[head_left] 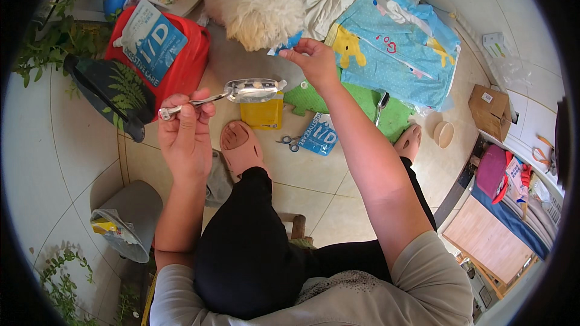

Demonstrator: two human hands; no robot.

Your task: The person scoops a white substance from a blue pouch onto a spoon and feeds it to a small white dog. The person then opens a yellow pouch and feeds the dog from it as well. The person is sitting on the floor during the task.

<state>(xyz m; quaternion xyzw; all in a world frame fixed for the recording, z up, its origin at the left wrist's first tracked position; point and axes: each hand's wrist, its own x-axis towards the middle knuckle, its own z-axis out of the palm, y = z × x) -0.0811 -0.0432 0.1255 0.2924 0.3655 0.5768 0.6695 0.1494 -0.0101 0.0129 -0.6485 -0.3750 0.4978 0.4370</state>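
My left hand (187, 127) is closed round the handle of a shiny metal spoon (252, 90). Its bowl points right and seems to carry some pale bits. My right hand (314, 63) reaches up beside a fluffy white dog (260, 9), pinching a small blue and white piece (289, 43) close to the dog's fur. What this piece is, I cannot make out. Below the spoon lies a yellow packet (263, 111). Nearby on the floor are scissors (291, 142) with dark handles and a small blue and white pouch (319, 134). A second spoon (382, 107) rests on a green mat (362, 99).
On the left stand a red container (196, 45) with a large blue and white pouch (151, 42) against it, a dark hat-like item (103, 87) and a grey bin (142, 202). Light blue cloth (402, 42) spreads at the far right, near a cardboard box (488, 111) and stacked cups (444, 134).
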